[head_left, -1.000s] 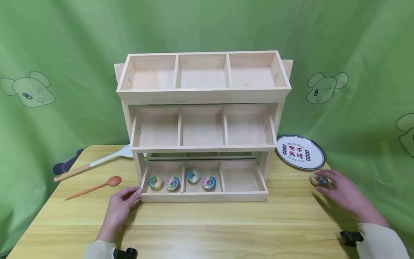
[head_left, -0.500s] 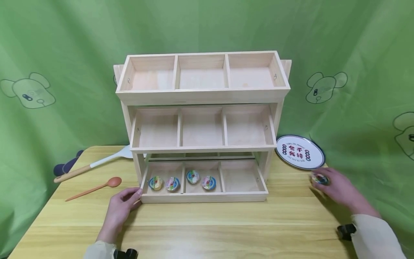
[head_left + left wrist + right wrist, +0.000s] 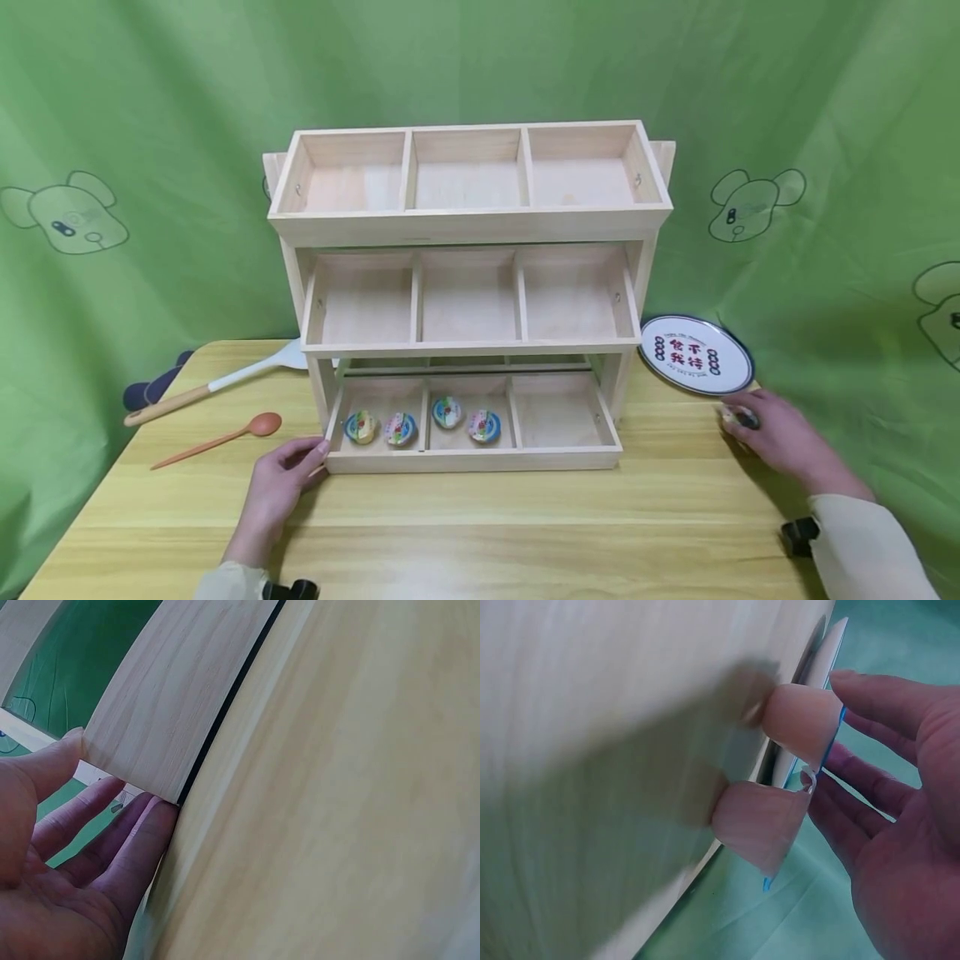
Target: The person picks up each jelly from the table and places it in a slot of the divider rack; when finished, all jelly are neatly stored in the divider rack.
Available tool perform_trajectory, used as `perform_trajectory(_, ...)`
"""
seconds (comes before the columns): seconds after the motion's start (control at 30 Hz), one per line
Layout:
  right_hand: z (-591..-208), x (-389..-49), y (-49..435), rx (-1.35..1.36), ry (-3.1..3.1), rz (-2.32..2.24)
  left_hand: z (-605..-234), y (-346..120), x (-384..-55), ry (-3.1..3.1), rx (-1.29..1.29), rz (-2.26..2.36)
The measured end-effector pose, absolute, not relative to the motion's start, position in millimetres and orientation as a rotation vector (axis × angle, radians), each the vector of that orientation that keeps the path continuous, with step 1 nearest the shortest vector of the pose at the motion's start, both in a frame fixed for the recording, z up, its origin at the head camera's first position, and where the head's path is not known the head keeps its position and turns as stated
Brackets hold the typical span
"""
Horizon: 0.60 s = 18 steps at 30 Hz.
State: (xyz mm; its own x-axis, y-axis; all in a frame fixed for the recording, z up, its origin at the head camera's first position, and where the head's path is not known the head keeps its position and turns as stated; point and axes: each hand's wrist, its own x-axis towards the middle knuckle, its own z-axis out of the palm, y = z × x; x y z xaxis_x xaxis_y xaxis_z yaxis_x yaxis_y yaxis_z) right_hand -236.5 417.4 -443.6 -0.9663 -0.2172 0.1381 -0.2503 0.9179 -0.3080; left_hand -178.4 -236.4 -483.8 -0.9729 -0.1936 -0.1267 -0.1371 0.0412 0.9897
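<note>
My left hand (image 3: 276, 492) rests its thumb and fingertips against the left front corner of the bottom tray (image 3: 480, 460) of a three-tier wooden shelf. In the left wrist view, the fingers (image 3: 142, 851) are nearly straight along the tray's end. My right hand (image 3: 787, 442) is at the table's right side, pinching a small jelly cup (image 3: 802, 720) by its rim with the thumb on top. A second jelly cup (image 3: 757, 825) sits against it, near the fingertips. Several jelly cups (image 3: 401, 428) lie in the bottom tray's left and middle compartments.
A white oval plate (image 3: 697, 354) with dark rim and red characters lies right of the shelf. To the left are an orange spoon (image 3: 262, 424) and a white spatula (image 3: 247, 372) with wooden handle. A green curtain (image 3: 480, 58) hangs behind the table (image 3: 480, 533).
My right hand has shifted slightly to the left, and the cup by its fingertips shows more edge-on in the head view. The left hand stays at the tray corner.
</note>
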Motion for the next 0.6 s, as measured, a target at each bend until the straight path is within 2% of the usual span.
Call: perform_trajectory(0.6, -429, -230, 403, 0.386, -2.962, 0.566, -483, -236, -178, -2.264, 0.374, -2.087)
